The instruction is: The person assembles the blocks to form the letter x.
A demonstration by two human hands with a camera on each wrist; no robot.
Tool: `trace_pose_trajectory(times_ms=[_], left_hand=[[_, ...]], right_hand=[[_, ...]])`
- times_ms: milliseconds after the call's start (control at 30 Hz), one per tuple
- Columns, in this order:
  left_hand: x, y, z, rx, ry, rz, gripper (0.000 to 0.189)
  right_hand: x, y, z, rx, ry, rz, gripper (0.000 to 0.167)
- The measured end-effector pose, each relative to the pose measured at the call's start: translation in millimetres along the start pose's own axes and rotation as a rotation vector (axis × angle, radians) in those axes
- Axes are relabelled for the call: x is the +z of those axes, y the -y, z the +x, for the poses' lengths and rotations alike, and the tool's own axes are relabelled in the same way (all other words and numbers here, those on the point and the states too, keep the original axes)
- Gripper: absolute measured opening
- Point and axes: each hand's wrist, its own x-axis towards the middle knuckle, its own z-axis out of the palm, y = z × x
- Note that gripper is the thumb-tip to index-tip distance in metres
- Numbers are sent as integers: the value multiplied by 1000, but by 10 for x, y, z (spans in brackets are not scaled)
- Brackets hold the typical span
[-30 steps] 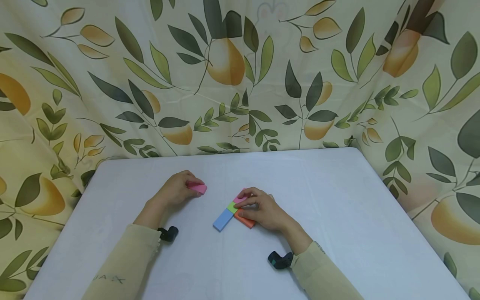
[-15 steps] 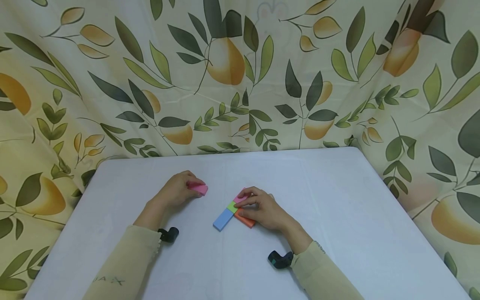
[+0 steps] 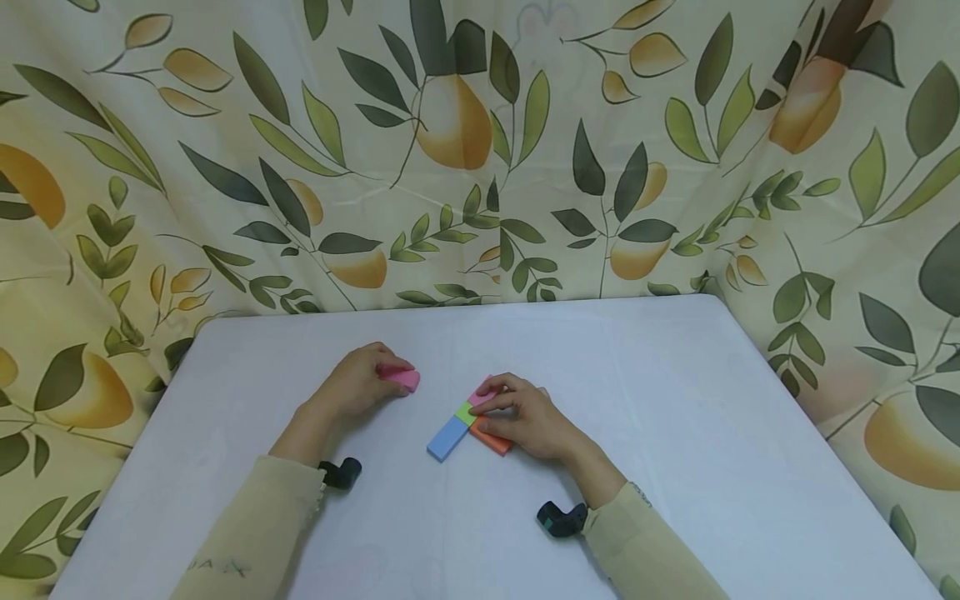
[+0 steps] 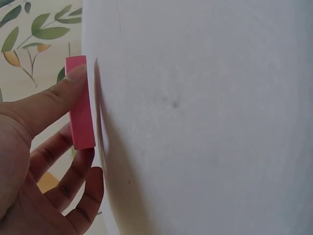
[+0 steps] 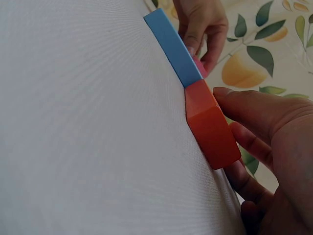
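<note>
My left hand [image 3: 363, 379] pinches a pink rectangular block [image 3: 408, 380] between thumb and fingers, left of the other blocks. In the left wrist view that pink block [image 4: 82, 117] stands close to the white tabletop. A slanting row lies on the table: a blue block [image 3: 447, 439], a small green block [image 3: 463, 414] and a second pink block [image 3: 477, 400]. An orange block [image 3: 491, 439] joins the row's right side near the green one. My right hand [image 3: 536, 421] rests over this group, thumb at the orange block [image 5: 212, 134], other fingers by the green and pink ones, partly covering them.
The white table [image 3: 660, 358] reaches back to a curtain [image 3: 570, 183] printed with leaves and fruit. Black wrist cameras sit below the left [image 3: 341, 473] and right [image 3: 561, 520] hands, near the sleeve cuffs.
My left hand has shifted slightly to the right with its pink block. The right hand and the grouped blocks stay where they were.
</note>
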Motion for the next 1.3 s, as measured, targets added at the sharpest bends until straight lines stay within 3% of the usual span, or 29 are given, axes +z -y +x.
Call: trace_pose_trajectory(times_ms=[400,1300], left_hand=[[23,-112,-35,-22,-19,-14,40],[68,-218,-52,-71,-9,-37,39]], right_hand=[[7,4,-2,17,-5,12,23],[14,-32,19,25,-2,10,23]])
